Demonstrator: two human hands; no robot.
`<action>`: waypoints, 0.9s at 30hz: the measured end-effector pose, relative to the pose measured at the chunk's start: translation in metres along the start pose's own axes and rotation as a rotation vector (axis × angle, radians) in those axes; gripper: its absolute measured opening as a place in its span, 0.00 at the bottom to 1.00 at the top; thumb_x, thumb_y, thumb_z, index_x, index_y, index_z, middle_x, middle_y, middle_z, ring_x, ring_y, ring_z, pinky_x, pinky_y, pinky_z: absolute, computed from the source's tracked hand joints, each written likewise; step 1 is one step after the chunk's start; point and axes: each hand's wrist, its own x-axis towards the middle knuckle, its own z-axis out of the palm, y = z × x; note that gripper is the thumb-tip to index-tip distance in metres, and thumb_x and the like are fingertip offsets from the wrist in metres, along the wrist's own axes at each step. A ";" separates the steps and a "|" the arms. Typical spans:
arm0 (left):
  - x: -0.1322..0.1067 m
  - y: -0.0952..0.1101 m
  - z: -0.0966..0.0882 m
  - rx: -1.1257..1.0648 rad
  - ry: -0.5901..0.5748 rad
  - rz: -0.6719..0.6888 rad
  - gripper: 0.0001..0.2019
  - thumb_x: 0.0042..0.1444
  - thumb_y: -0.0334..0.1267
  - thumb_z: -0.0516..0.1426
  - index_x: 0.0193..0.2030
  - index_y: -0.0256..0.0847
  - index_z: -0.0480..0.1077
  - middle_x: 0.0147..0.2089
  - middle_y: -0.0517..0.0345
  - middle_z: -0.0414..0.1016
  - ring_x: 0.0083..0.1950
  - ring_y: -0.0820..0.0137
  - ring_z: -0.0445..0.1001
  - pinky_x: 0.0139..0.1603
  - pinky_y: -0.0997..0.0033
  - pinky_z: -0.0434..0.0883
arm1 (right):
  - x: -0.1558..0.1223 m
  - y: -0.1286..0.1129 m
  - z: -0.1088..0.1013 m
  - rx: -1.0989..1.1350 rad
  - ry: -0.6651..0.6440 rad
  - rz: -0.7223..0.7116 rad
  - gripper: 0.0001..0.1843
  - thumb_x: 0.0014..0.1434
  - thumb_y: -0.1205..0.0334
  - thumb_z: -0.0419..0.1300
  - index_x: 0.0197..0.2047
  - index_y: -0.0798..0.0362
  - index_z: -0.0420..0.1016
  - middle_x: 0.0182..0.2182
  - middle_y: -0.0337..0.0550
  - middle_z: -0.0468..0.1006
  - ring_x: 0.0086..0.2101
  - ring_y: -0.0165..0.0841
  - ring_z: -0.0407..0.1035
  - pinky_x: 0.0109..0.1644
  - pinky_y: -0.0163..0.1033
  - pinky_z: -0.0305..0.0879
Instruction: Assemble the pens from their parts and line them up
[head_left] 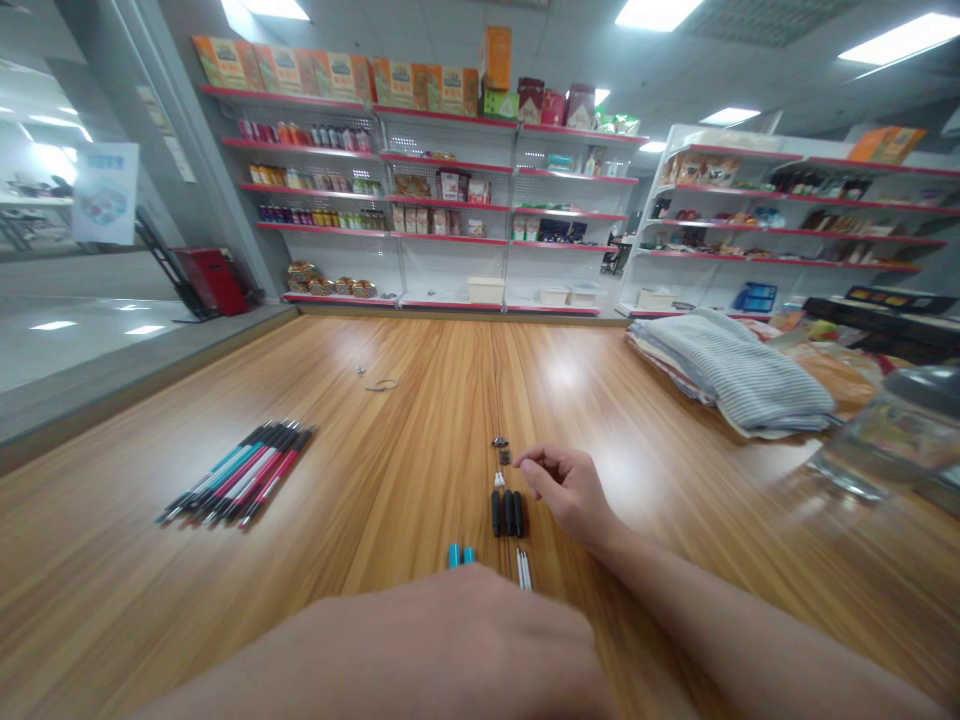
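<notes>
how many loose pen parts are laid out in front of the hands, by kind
black grip sleeves: 3
blue pen pieces: 2
white refill tubes: 2
tiny parts by the right hand: about 3, too small to name
total: about 10
The left hand may hide more. The assembled pens are not counted.

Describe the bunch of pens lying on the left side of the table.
The row of pens lies flat on the wooden table, side by side and touching, slanted with tips toward the near left. They look plastic, with dark grips and teal, pink, red and black barrels. Neither hand touches them; the right hand reaches small black parts further right.
</notes>
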 end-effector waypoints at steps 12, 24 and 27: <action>-0.030 -0.092 -0.056 -0.485 -0.062 -0.696 0.12 0.55 0.45 0.55 0.39 0.39 0.63 0.24 0.59 0.71 0.17 0.76 0.62 0.15 0.80 0.58 | 0.001 0.000 0.000 -0.024 -0.003 0.054 0.12 0.62 0.57 0.56 0.37 0.57 0.75 0.20 0.37 0.67 0.22 0.27 0.63 0.25 0.32 0.57; -0.020 -0.105 -0.026 -0.432 -0.137 -0.929 0.14 0.57 0.47 0.52 0.43 0.39 0.59 0.22 0.55 0.74 0.16 0.66 0.71 0.19 0.69 0.69 | -0.002 -0.005 -0.004 -0.059 -0.030 -0.008 0.11 0.61 0.59 0.54 0.35 0.57 0.75 0.19 0.37 0.67 0.21 0.27 0.61 0.23 0.32 0.54; -0.019 -0.105 -0.022 -0.494 -0.164 -0.924 0.15 0.57 0.47 0.54 0.43 0.40 0.57 0.22 0.56 0.74 0.17 0.66 0.72 0.21 0.69 0.71 | -0.009 -0.015 -0.008 -0.128 -0.177 -0.184 0.08 0.57 0.63 0.56 0.36 0.55 0.75 0.19 0.37 0.67 0.19 0.25 0.58 0.21 0.32 0.52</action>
